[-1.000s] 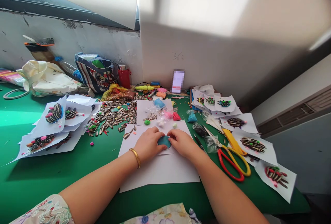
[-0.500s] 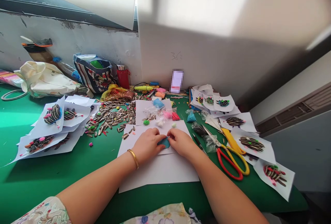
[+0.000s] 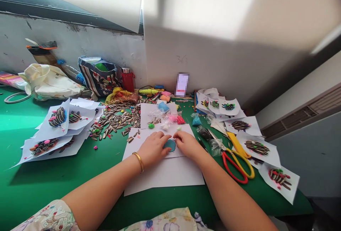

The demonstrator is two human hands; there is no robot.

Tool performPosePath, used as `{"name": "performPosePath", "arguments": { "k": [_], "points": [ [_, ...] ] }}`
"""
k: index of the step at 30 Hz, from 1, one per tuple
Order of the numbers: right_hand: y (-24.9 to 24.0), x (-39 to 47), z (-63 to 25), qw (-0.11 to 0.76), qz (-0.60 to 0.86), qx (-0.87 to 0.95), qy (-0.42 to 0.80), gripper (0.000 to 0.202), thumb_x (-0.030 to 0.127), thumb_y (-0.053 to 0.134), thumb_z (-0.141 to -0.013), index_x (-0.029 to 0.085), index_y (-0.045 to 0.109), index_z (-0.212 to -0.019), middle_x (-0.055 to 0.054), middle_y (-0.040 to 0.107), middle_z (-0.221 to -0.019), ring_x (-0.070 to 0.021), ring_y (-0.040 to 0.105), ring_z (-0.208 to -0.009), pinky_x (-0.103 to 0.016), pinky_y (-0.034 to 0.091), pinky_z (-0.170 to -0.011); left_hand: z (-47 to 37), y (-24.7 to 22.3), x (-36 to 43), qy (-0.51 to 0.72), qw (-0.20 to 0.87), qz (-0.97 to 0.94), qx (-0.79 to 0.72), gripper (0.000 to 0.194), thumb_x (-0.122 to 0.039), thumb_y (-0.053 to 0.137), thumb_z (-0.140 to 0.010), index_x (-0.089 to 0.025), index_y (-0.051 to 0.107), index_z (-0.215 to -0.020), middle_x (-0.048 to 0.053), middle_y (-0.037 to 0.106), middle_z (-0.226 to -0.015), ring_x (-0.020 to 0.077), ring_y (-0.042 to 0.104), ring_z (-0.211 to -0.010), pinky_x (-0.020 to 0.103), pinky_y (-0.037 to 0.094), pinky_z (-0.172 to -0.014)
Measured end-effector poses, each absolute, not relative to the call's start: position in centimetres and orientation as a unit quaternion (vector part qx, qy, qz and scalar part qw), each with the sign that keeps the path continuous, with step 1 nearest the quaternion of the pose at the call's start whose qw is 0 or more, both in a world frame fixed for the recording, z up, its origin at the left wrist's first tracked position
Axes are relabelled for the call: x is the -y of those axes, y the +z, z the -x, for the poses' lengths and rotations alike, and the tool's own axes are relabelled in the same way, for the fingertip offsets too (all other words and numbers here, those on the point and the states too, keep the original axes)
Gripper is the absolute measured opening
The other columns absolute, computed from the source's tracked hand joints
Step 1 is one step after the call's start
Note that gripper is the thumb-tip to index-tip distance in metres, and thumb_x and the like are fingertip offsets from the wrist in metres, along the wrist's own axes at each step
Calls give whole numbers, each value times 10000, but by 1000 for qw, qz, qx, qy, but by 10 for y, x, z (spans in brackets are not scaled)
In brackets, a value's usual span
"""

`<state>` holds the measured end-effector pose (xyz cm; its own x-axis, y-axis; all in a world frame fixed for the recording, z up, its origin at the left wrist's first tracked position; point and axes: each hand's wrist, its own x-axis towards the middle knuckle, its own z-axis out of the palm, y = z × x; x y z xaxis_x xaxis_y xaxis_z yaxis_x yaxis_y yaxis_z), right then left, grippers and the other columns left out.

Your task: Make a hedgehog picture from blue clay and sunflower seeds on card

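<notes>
A flat patch of blue clay [image 3: 170, 145] lies on white paper [image 3: 170, 174] in front of me, with dark drawn lines by its lower right edge. My left hand [image 3: 154, 146] is bent round the clay's left side, thumb low and forefinger high, both touching it. Curled at the clay's upper right edge is my right hand [image 3: 188, 146], with thumb and forefinger close together; its other fingers are tucked out of sight. Just beyond the hands lie a green clay lump [image 3: 151, 126], a pale green one [image 3: 179, 128] and some sunflower seeds [image 3: 130, 139].
A heap of sunflower seeds [image 3: 119, 117] spreads at the back left. Papers with seed hedgehogs lie left [image 3: 57, 117] and right [image 3: 257, 148]. Scissors [image 3: 236, 161], a yellow cutter [image 3: 236, 144] and bagged clay [image 3: 196, 120] are on the right. A red flask [image 3: 128, 80] stands behind.
Around the blue clay my fingers have shifted slightly, and more of its surface now shows between my left thumb and forefinger. The whole view has moved a little.
</notes>
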<state>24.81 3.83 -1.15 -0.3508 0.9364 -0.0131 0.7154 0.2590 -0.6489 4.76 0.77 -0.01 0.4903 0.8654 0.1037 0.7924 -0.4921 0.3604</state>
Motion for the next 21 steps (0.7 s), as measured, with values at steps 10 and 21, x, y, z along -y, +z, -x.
{"name": "performPosePath", "arguments": {
  "k": [10,21],
  "points": [
    [-7,-36,-246,145,539,788,260,298,146,432,-915,192,657,-1105,-89,667,-1140,-209,602,-1042,-305,437,-872,-45,13,-13,84,190,-844,-494,781,-381,825,-686,-192,509,-1375,146,572,-1253,334,553,-1170,428,459,-979],
    [-2,-46,-262,98,550,804,202,327,111,445,-913,178,656,-1154,-113,617,-1151,-207,588,-1024,-285,416,-877,-34,7,-7,107,116,-872,-463,749,-409,815,-726,-190,507,-1373,144,574,-1355,342,498,-1266,478,407,-1066]
  ]
}}
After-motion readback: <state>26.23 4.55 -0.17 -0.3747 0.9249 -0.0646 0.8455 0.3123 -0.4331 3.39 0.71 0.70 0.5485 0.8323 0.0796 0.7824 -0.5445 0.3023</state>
